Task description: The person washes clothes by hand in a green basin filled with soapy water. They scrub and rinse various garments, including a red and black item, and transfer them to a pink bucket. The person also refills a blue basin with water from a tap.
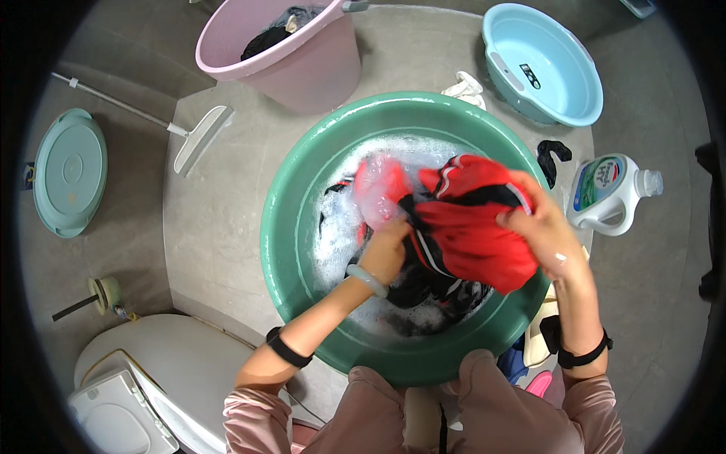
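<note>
A large green plastic tub (283, 187) holds soapy water and foam (334, 249). Above the water my right hand (539, 224) grips the right side of a red and black garment (476, 227) with white piping. My left hand (388, 249), with a pale bangle at the wrist, is closed on the black part of the same garment, near the tub's middle. Suds cling to a red part at its upper left. Dark wet cloth (420, 312) lies in the water below; where it parts from the held garment I cannot tell.
A pink bucket (317, 68) with dark clothes stands beyond the tub, and a light blue basin (544, 62) at upper right. White cloth (466, 91), a black cloth (550, 159) and a detergent bottle (607, 193) lie nearby. A squeegee (201, 139) and toilet (159, 363) are left.
</note>
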The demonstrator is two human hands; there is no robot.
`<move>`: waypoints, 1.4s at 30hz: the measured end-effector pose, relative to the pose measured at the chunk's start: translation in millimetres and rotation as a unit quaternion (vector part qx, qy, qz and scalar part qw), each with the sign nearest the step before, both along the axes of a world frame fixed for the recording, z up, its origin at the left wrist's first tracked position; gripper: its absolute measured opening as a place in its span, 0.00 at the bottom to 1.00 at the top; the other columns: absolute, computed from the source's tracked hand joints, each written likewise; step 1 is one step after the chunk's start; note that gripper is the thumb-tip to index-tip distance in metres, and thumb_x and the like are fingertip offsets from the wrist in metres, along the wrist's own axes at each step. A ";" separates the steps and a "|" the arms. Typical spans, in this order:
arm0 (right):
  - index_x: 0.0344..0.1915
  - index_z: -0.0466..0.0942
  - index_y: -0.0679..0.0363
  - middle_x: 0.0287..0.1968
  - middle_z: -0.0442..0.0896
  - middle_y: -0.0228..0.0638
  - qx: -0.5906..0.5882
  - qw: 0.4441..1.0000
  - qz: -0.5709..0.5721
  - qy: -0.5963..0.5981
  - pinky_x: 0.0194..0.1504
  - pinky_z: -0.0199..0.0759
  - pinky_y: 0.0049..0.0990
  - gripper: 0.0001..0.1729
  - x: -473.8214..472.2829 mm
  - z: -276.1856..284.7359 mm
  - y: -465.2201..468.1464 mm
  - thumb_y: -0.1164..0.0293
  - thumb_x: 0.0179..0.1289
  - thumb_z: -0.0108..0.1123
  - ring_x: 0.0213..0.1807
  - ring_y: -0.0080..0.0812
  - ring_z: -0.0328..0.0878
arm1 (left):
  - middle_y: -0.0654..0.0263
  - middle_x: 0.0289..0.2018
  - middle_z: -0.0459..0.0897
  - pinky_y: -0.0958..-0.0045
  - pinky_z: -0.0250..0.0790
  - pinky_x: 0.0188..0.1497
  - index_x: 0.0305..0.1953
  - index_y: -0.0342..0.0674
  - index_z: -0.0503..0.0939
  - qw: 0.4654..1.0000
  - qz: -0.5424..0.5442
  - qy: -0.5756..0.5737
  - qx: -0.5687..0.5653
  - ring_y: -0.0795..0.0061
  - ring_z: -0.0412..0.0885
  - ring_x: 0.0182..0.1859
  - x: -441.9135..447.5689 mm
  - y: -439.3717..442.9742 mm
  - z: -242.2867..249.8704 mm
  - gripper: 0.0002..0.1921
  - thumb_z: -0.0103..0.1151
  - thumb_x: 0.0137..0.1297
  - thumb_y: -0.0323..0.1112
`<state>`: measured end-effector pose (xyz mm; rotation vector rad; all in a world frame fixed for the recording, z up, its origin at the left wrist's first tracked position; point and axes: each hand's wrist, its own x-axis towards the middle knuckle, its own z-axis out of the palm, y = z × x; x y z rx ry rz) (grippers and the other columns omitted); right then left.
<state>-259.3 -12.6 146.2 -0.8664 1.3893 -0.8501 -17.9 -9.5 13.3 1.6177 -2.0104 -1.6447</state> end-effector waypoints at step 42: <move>0.42 0.79 0.65 0.39 0.84 0.45 -0.109 0.952 0.260 0.116 0.48 0.71 0.31 0.20 3.9 -70.6 18.2 0.75 0.44 0.69 0.42 0.39 0.81 | 0.54 0.34 0.84 0.68 0.71 0.48 0.43 0.35 0.82 0.966 -0.160 -0.155 0.132 0.65 0.82 0.42 68.9 -17.0 -26.2 0.20 0.68 0.52 0.40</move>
